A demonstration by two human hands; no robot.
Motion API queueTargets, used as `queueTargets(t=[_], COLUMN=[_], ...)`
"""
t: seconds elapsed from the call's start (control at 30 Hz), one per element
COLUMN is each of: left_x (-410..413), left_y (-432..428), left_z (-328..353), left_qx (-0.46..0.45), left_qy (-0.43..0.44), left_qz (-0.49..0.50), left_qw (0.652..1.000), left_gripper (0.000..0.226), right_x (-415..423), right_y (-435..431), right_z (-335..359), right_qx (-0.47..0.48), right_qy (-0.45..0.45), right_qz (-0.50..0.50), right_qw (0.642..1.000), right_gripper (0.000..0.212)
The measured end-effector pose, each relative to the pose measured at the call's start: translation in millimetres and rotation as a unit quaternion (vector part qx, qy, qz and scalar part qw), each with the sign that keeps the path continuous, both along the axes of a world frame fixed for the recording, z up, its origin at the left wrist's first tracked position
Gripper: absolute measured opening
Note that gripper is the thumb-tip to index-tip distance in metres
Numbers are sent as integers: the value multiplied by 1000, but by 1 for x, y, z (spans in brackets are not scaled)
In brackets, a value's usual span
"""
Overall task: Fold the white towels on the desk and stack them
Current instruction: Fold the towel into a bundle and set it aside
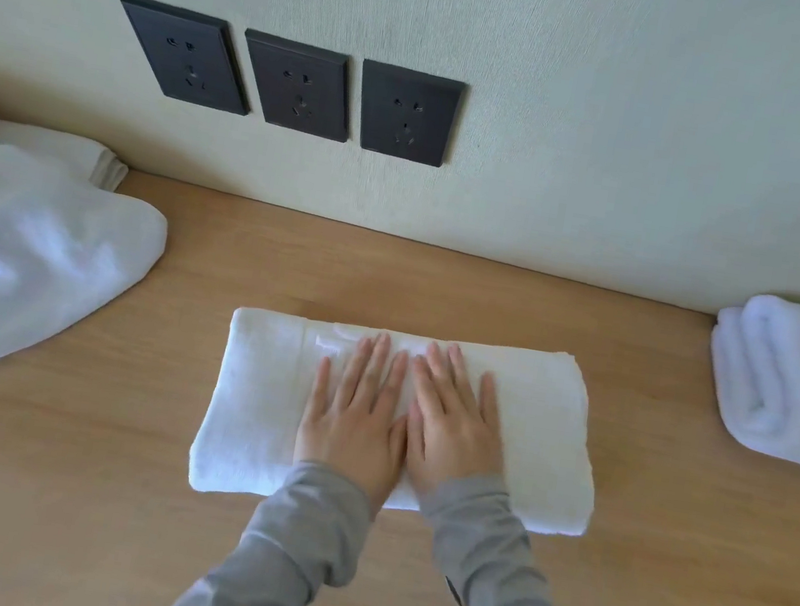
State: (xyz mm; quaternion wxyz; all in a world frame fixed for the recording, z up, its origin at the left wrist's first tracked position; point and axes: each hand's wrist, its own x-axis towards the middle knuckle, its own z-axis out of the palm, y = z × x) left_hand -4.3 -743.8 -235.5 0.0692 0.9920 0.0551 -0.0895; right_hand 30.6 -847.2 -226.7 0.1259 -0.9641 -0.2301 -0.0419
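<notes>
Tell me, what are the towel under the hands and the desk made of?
The folded towel looks like soft white terry cloth, probably cotton: its surface is fuzzy and matte, with thick rounded edges. The desk looks like light wood or a wood-look laminate: faint straight grain, smooth, a slight sheen.

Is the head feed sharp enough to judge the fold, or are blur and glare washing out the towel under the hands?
Head view: left hand and right hand are slightly motion-blurred at the fingertips; the folded towel is bright with little texture, edges readable; wide-angle bowing tilts the wall sockets and curves the desk edge; light soft, shadows faint.
</notes>
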Motion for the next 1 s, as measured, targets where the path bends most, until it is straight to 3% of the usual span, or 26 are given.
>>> queueTargets(t=[0.07,0.17,0.37,0.57,0.8,0.87,0.93,1.0], left_x=[3,-1,-25,-21,-23,-33,-53,-78], left_y=[11,43,84,85,86,91,92,88], left_z=[-10,-7,-10,-18,-6,2,9,13], left_qx=[4,-1,5,5,5,-36,-140,-257], left_qy=[4,-9,-27,-30,-4,-14,-91,-181], left_qz=[-20,-61,5,-5,-23,-2,100,279], left_qw=[1000,998,1000,1000,1000,999,981,907], left_gripper=[55,59,71,72,85,82,77,79], right_x=[1,12,13,14,16,8,-12,-42], right_y=[-5,-34,-93,-90,-90,-97,-108,-116], right_z=[-7,-19,-30,-36,-25,-15,-8,-7], right_qx=[-66,-134,-100,-54,-75,-26,114,272], right_qy=[73,95,127,119,138,145,149,164], right_qz=[24,32,-67,-75,-68,-78,-159,-301], right_qw=[995,986,985,989,985,986,969,899], right_gripper=[50,59,66,69,65,66,66,64])
